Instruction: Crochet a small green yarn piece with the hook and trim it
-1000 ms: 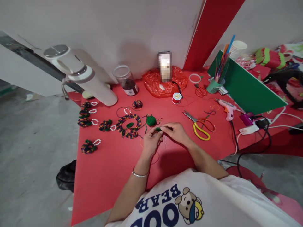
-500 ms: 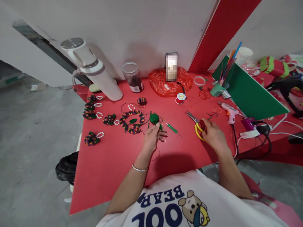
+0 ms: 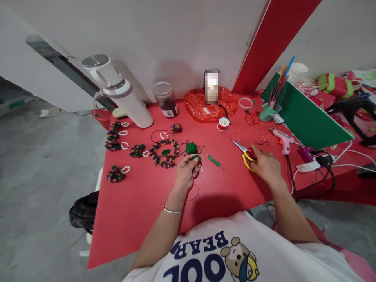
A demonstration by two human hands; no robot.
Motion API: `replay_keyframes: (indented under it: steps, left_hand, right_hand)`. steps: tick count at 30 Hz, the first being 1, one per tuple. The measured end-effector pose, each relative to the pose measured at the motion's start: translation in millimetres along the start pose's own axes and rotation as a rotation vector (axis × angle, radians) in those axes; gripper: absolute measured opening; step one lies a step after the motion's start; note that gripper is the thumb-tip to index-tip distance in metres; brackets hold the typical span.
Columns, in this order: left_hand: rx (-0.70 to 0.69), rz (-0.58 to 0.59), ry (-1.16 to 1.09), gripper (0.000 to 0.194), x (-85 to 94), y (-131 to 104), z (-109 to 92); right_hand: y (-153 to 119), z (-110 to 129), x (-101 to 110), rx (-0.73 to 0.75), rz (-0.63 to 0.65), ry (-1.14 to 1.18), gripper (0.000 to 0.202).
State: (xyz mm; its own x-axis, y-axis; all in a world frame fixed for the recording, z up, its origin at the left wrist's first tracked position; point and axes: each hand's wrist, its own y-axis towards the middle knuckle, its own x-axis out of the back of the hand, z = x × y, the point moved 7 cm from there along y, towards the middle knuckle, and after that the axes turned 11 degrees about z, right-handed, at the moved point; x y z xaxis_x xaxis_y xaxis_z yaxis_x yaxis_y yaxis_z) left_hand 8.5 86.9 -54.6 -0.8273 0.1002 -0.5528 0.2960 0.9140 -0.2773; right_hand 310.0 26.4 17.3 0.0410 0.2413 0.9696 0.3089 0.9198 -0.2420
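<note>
My left hand (image 3: 187,169) is closed in a pinch on a small green crocheted piece (image 3: 196,157), much of it covered by the fingers. A thin light sliver, perhaps a needle, shows just below it. Right behind that hand sits a green yarn ball (image 3: 191,147). A green-handled crochet hook (image 3: 213,160) lies to its right. My right hand (image 3: 263,163) has its fingers curled on the yellow handles of a pair of scissors (image 3: 245,152), whose blades point away to the left. A braided multicoloured yarn ring (image 3: 163,163) lies left of my left hand, with a green leaf shape (image 3: 166,152) inside.
Several yarn flowers with beaded loops (image 3: 116,174) line the table's left side. Behind stand a white tumbler (image 3: 133,105), a jar (image 3: 166,100) and a phone (image 3: 212,87) on a red plastic bag (image 3: 194,105). A glue gun (image 3: 283,140) and cables lie at right.
My right fingers have closed in on the scissors' handles, and the scissors have shifted slightly. My left fingers have curled in more around the green piece, which has turned.
</note>
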Motion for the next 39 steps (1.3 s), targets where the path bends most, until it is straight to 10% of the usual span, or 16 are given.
replay_keyframes:
  steps: [5,11,14,39]
  left_hand:
    - [-0.002,-0.023,-0.036,0.043,1.9,0,-2]
    - [-0.017,0.006,-0.071,0.042,-0.3,2,7]
    - [-0.044,-0.003,-0.094,0.041,-1.3,2,7]
    - [0.037,0.097,0.052,0.013,-13.3,-3,8]
  right_hand:
    - [-21,15,-8,0.184,0.068,0.649,0.077]
    - [-91,116,-59,0.400,1.088,1.706,0.088]
    - [-103,136,-76,0.266,1.233,1.738,0.081]
    - [-79,149,-83,0.350,1.068,1.777,0.071]
